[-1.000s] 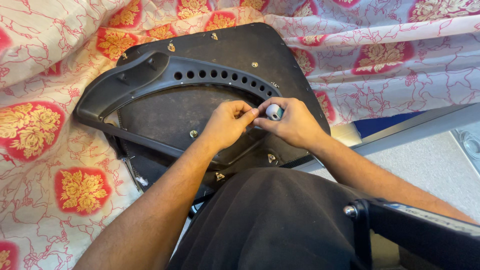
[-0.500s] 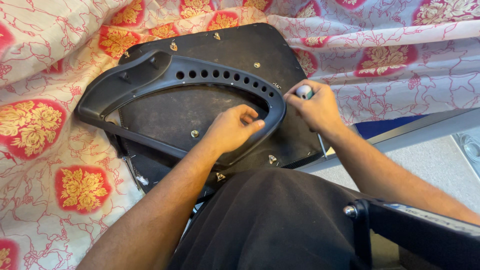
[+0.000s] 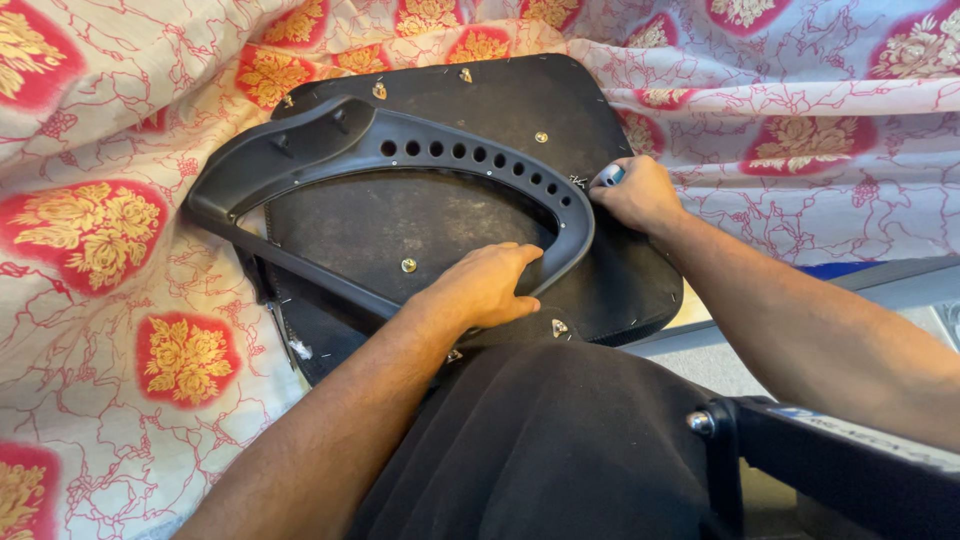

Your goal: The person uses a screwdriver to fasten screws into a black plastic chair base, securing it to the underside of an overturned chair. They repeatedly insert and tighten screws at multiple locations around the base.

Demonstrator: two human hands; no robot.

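A black chair seat board point(image 3: 470, 210) lies upside down on a red-and-cream floral cloth. On it rests a curved dark grey plastic armrest frame point(image 3: 400, 150) with a row of round holes. My left hand point(image 3: 485, 285) presses on the frame's lower right curve, fingers bent over its inner edge. My right hand point(image 3: 635, 192) grips a small tool with a grey-blue handle point(image 3: 606, 176), its tip at the frame's right end. Brass screw inserts point(image 3: 408, 265) dot the board.
The floral cloth point(image 3: 130, 300) covers the surface all round the board. A black fabric-covered chair part point(image 3: 540, 450) lies in the near foreground, with a black metal bracket and bolt point(image 3: 700, 422) at the lower right. A grey floor strip shows at the right.
My right hand has moved with the tool from the board's middle out to the frame's right end. My left hand slid down onto the frame's lower curve. The view has moved closer.
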